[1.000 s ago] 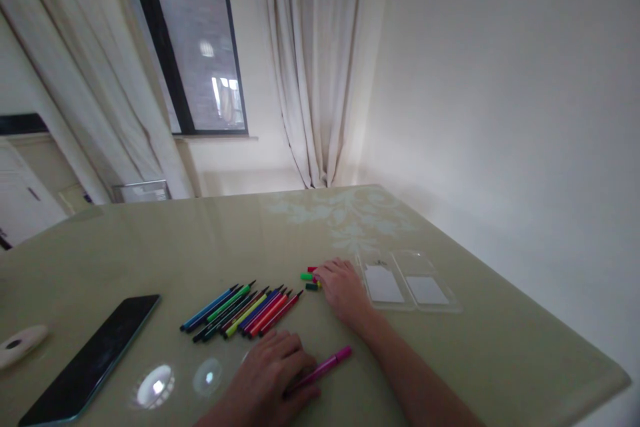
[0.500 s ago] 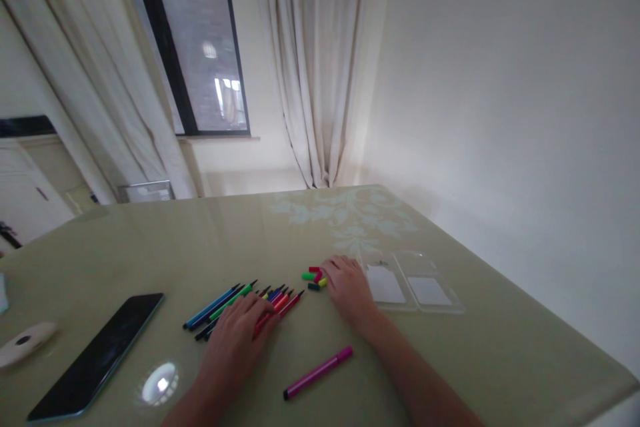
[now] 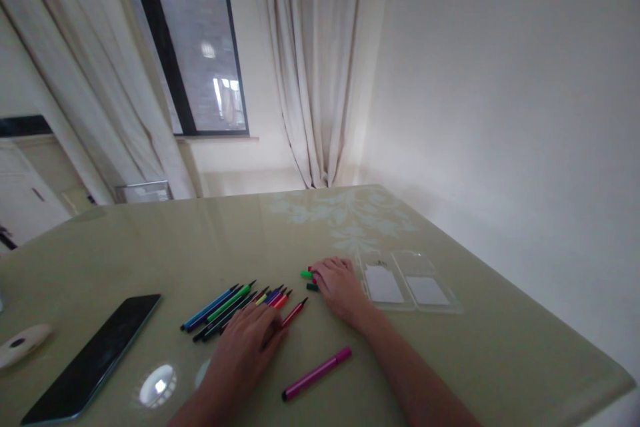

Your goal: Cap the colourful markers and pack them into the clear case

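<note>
My left hand [image 3: 251, 337] is closed on a red felt-tip pen [image 3: 295, 312], its uncapped tip pointing up and to the right. Against that hand lies a row of uncapped felt-tip pens [image 3: 220, 312] in blue, green, black, purple and orange. My right hand [image 3: 341, 288] rests with curled fingers over a small heap of pen caps; a green cap [image 3: 306, 274] and a dark green cap [image 3: 313, 287] stick out at its left. Whatever its fingertips grip is hidden. Between my forearms lies a capped magenta felt-tip pen [image 3: 317, 373].
An open clear plastic case [image 3: 407, 303] with white inserts lies right of my right hand. A black phone-like slab [image 3: 93, 360] and a white oval object [image 3: 23, 345] are at the left. The table [image 3: 500, 360] meets a wall on the right.
My left hand has drawn the red pen slightly right, apart from the row, uncovering more of the other pens. My right hand has shifted left over the caps and covers the yellow one.
</note>
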Demonstrator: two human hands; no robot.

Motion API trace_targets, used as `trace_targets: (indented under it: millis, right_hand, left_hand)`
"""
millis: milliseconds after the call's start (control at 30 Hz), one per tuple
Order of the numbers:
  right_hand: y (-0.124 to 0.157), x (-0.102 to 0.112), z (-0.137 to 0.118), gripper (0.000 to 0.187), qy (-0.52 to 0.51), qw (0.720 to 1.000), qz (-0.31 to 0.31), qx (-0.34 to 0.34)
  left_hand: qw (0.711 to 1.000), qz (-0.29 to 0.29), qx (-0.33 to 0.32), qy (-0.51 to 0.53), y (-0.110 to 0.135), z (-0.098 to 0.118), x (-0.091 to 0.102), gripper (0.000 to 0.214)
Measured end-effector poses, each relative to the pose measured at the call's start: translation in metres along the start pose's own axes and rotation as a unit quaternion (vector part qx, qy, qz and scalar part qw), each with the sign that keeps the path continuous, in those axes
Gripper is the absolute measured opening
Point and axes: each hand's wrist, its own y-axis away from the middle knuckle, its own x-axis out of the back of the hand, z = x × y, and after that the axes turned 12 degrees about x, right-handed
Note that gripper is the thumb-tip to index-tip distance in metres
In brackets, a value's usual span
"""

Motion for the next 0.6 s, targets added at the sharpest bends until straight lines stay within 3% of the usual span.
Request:
trace_targets:
  millis: [333,467,600]
  right_hand:
    - [-0.004,0.003,-0.003,0.027,-0.040,0.999,0.006,-0.033]
    - [-0.005,0.005,0.003,0.015,-0.120,0.985,0.109,-0.052]
    - [0.000,0.017,0.004,0.013,-0.312,0.921,0.226,-0.065]
  left_hand:
    - [1.000,0.024,-0.001,-0.003,-0.001,-0.003,-0.003,0.020]
    - [0.997,0.063,0.012,0.033,-0.002,-0.004,-0.001,0.024]
    - [0.993,0.061,0.044,0.095,-0.003,-0.004,0.000,0.027]
